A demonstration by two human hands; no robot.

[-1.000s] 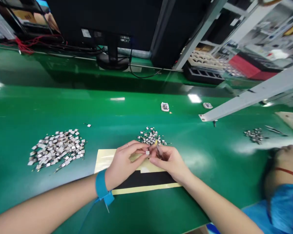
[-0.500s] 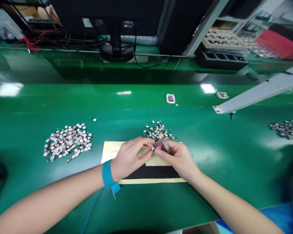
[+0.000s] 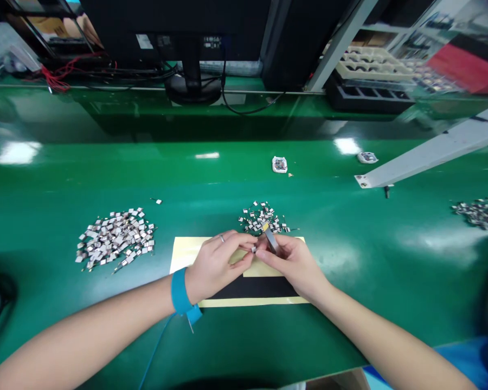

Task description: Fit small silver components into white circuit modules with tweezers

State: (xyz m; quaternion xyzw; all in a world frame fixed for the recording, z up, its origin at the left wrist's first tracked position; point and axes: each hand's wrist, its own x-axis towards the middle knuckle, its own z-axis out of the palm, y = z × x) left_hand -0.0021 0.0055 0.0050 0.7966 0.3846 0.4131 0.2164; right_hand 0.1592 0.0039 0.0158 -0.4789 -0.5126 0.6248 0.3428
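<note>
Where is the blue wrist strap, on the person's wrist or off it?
On: the strap wraps the left wrist, cord trailing.

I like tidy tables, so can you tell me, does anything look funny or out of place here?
Yes, a little: one tiny silver piece lies all alone on the green bench mat, just beyond the big pile of pieces. It looks odd because the pieces around it are heaped together.

I see one glossy green workbench (image 3: 106, 168), and directly on it lie three heaps of small silver metal pieces (image 3: 114, 238) and a pale yellow sheet (image 3: 189, 254) with black rectangle (image 3: 252, 287).
</note>
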